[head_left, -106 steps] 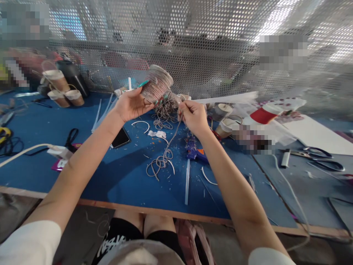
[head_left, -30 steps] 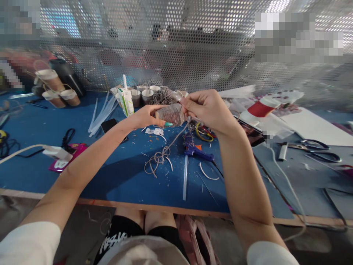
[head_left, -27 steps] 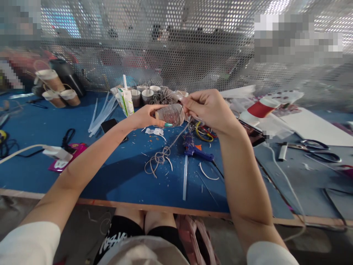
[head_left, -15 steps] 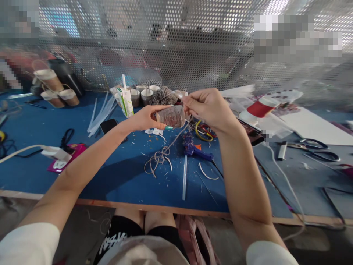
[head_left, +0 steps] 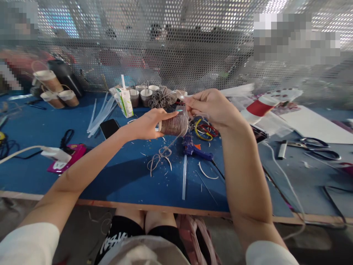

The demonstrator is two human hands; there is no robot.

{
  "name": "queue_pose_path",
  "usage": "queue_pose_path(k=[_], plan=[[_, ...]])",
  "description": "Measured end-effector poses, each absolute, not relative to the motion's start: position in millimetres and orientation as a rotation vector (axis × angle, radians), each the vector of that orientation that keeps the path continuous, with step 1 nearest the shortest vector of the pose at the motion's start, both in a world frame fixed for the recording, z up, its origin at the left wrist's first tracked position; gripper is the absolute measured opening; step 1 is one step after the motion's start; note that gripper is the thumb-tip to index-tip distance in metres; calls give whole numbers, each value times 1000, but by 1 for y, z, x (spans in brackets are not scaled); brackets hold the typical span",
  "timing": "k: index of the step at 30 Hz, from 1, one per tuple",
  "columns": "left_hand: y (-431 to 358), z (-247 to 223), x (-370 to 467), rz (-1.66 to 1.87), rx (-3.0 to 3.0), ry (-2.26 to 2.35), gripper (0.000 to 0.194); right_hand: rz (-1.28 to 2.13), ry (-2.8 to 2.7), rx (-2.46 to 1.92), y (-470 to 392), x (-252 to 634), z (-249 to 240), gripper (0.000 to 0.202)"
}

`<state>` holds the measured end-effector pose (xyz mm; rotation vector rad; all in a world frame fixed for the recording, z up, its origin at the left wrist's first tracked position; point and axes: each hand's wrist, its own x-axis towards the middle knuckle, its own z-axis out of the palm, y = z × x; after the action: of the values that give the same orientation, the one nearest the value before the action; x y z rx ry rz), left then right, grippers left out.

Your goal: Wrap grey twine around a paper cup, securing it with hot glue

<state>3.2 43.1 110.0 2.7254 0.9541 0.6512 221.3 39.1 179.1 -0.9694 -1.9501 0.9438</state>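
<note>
My left hand [head_left: 150, 123] is closed around a cup [head_left: 173, 126] wound with thin grey-brown cord, lying on its side above the table. One finger with a green nail stretches along the cup's top. My right hand [head_left: 205, 106] is closed in a pinch just beyond the cup's right end; what its fingertips hold is too small to make out. From the underside of the cup a cord [head_left: 162, 156] runs down to a loose tangle on the table. A blue glue gun [head_left: 197, 151] with a clear glue stick [head_left: 184, 176] lies below the hands.
Several cord-wrapped cups [head_left: 146, 96], a cord bundle [head_left: 162, 97] and a drink carton [head_left: 125, 103] stand behind. Yellow-handled scissors [head_left: 202, 130] are near the right hand, black-handled scissors [head_left: 321, 147] farther right. A phone [head_left: 109, 129] and glue sticks [head_left: 103, 114] lie left. Perforated metal [head_left: 193, 55] borders the back.
The cup has moved slightly right and down. My left hand's grip has shifted, with a finger now lying along the top. The cord tail has shifted slightly; my right hand stays pinched.
</note>
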Motion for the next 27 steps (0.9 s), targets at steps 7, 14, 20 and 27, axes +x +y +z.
queue_pose_path(k=[7,14,20,27], plan=[[37,115,4,676,2780,846,76,1078,-1824,-1017,36,222,186,47],[29,123,4,680,2882,791,77,1181,-1913,-951,44,229,183,46],[22,133,6,705,2879,808,65,1248,-2004,-869,53,237,178,54],[15,145,0,803,2814,731,68,1447,-2051,-663,69,246,170,57]])
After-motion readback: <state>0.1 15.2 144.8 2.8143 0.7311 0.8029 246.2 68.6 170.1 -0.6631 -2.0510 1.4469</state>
